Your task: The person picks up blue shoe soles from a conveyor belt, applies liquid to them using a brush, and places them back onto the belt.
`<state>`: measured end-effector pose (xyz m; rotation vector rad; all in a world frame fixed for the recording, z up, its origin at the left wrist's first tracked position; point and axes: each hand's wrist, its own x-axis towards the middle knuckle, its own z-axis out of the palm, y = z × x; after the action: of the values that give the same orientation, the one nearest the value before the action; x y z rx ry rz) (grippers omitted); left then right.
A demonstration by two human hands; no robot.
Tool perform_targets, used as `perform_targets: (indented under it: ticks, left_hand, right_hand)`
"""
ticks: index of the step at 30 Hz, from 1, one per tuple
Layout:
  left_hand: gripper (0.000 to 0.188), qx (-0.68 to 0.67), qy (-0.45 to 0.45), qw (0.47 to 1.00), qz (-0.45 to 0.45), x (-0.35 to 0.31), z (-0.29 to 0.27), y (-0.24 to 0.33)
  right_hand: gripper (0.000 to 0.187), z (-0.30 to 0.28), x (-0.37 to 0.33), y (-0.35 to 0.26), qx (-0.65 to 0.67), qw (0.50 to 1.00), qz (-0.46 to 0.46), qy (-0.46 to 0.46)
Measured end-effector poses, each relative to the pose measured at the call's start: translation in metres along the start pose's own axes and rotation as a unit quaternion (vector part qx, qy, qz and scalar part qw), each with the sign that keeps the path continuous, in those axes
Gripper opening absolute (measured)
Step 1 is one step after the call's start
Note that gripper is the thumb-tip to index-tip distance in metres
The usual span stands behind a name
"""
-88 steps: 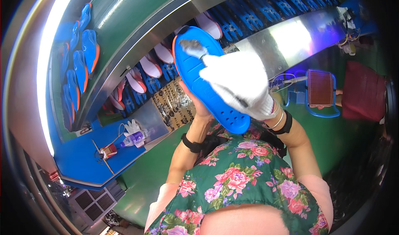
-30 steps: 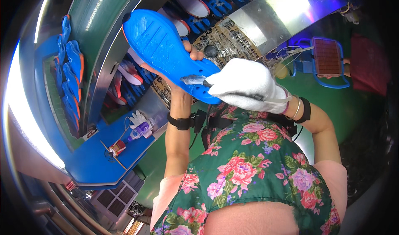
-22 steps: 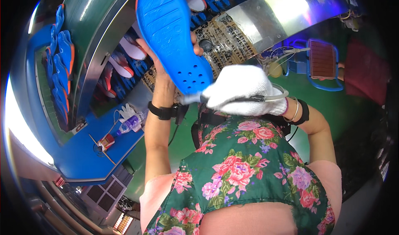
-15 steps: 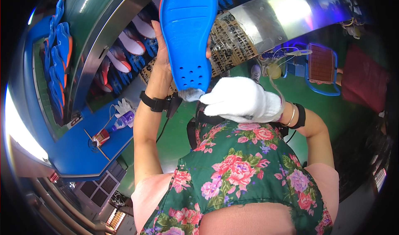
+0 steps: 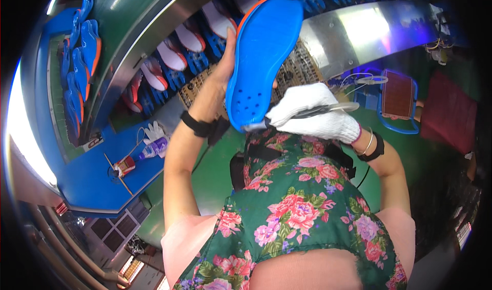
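A blue shoe sole (image 5: 266, 54) with an orange rim and a cluster of small holes near its lower end is held up in front of me. My bare left hand (image 5: 224, 67) grips it by the left edge, thumb along the side, other fingers mostly hidden behind. My right hand (image 5: 312, 110), in a white knitted glove, is closed around a dark-handled brush (image 5: 310, 112) with a clear tube at its back end. The pale bristles touch the sole's lower rim, partly hidden by the gloved fingers.
Beyond the sole, white-topped shoe parts (image 5: 171, 56) and blue soles line a curved metal-edged machine (image 5: 353, 33). More blue soles (image 5: 82, 59) stand at the left. A blue table (image 5: 92, 182) bears a purple bottle (image 5: 154, 147) and a white glove. A chair (image 5: 397, 97) stands right.
The sole has tilted and moved right and slightly down, showing its orange rim. My right hand has turned, bringing the brush handle and tube into view, with the bristles still at the lower end.
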<state>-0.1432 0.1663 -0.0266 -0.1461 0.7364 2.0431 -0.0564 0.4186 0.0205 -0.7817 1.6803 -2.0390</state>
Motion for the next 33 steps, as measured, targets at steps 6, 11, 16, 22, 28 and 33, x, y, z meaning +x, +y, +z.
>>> perform_targets:
  ticks: [6, 11, 16, 22, 28, 33]
  left_hand:
    - [0.085, -0.18, 0.056, 0.977, 0.096, -0.014, -0.009, -0.061]
    - [0.051, -0.144, 0.172, 0.961, 0.16, -0.008, 0.021, -0.087]
    - [0.055, -0.137, 0.015, 0.99, 0.042, -0.038, -0.021, -0.095]
    - [0.084, -0.187, 0.019, 0.967, 0.172, -0.037, 0.041, -0.082]
    - [0.11, -0.259, -0.137, 0.931, 0.217, -0.015, 0.019, -0.11]
    - [0.109, -0.369, -0.059, 0.91, 0.181, -0.008, 0.048, -0.111]
  right_hand:
    - [0.02, -0.019, 0.006, -0.01, -0.024, 0.969, -0.018, 0.247]
    - [0.017, -0.031, 0.006, -0.003, -0.114, 0.969, -0.06, 0.211]
    - [0.015, -0.028, -0.001, -0.004, -0.163, 0.968, -0.1, 0.162]
    - [0.016, -0.018, -0.007, -0.013, -0.249, 0.929, -0.176, 0.21]
    - [0.017, -0.019, 0.005, -0.035, -0.298, 0.903, -0.211, 0.226]
    - [0.021, -0.031, 0.025, -0.051, -0.353, 0.869, -0.267, 0.22]
